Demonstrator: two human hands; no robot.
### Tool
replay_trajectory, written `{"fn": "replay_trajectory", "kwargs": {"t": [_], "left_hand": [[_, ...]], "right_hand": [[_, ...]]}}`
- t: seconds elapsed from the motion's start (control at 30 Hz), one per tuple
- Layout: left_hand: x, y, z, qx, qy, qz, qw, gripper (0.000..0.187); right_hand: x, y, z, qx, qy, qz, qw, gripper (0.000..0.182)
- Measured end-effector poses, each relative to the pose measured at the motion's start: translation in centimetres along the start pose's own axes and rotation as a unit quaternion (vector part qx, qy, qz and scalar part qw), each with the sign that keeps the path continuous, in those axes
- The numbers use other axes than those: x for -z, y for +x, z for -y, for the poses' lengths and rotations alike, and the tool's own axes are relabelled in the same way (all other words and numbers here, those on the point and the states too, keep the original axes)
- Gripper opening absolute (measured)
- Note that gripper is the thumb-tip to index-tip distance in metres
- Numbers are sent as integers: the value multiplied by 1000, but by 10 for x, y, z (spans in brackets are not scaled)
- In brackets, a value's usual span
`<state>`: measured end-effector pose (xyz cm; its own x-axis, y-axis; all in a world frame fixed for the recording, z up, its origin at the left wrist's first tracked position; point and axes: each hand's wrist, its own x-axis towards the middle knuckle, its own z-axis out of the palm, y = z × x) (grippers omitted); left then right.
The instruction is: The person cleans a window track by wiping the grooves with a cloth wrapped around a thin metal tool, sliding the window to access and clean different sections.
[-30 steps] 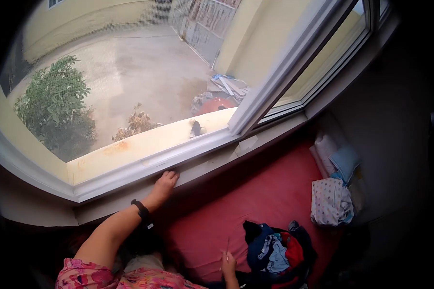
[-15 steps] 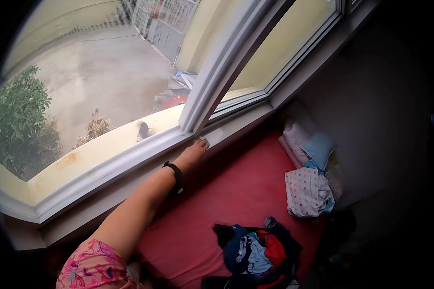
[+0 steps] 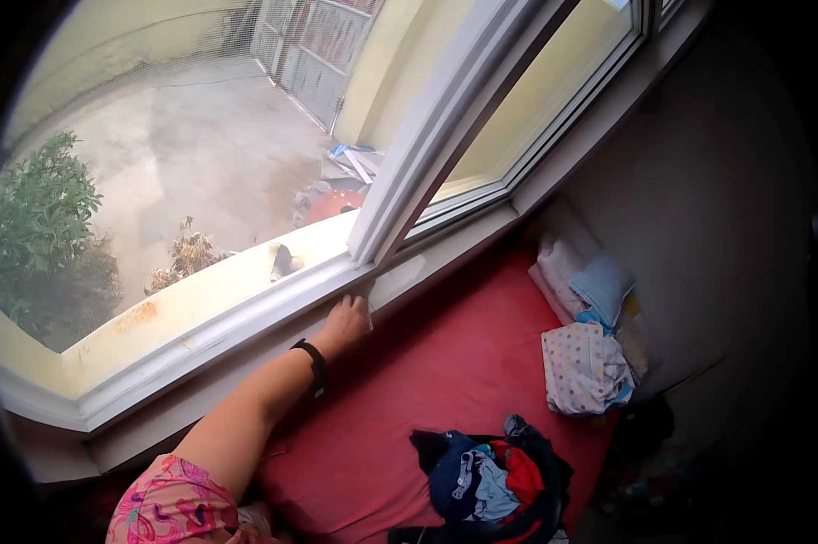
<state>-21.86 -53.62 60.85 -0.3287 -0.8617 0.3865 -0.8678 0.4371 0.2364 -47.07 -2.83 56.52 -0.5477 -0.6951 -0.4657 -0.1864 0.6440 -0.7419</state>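
Observation:
My left hand is at the inner window sill, below the upright of the white window frame. Its fingers are curled together, and a small pale edge that looks like a white cloth shows beside them, mostly hidden by the hand. A black band circles the wrist, and a pink patterned sleeve covers the upper arm. My right hand does not appear.
Beneath the sill lies a bed with a red sheet. On it are a pile of dark, blue and red clothes and, against the wall, folded dotted fabric with a blue pillow. A screened window looks onto a yard with a bush.
My left hand has pulled back along the sill, down and to the left, away from the corner by the window upright. The view has shifted slightly.

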Motion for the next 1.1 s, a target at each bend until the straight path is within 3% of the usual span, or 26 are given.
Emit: {"fn": "replay_trajectory", "kwargs": {"t": [0.03,0.2,0.27,0.33,0.4,0.5,0.6,0.67,0.7,0.73,0.8,0.93,1.1], "left_hand": [[3,-17,6,-45,45,-17,998,26],[55,-99,21,13,-22,7,1000,23],[72,-143,27,15,-1,-1,1000,27],[98,-183,33,8,34,10,999,34],[120,-229,40,25,36,8,999,39],[134,-303,63,45,86,28,995,42],[184,-364,60,149,93,40,984,43],[201,-405,62,182,110,34,977,42],[211,-425,60,200,104,17,974,41],[221,-444,56,218,95,4,971,41],[236,-471,52,242,106,-16,964,40],[252,-509,45,362,137,-2,922,34],[271,-520,32,451,160,-17,878,27]], "right_hand": [[-1,10,-3,-3,-2,6,1000,30],[-23,65,-26,74,-30,40,996,33],[-25,50,43,108,-81,66,989,26],[-36,35,88,223,-110,54,967,25],[-40,39,103,175,-105,112,972,25],[-53,53,105,254,-122,136,950,25],[-67,54,132,218,-156,185,946,25],[-84,71,128,269,-143,215,928,25],[-91,57,149,197,-148,237,940,24],[-98,55,154,198,-154,254,934,24],[-114,61,161,281,-161,273,906,24],[-145,77,168,242,-152,329,900,23],[-167,71,190,299,-140,370,868,22]]}}
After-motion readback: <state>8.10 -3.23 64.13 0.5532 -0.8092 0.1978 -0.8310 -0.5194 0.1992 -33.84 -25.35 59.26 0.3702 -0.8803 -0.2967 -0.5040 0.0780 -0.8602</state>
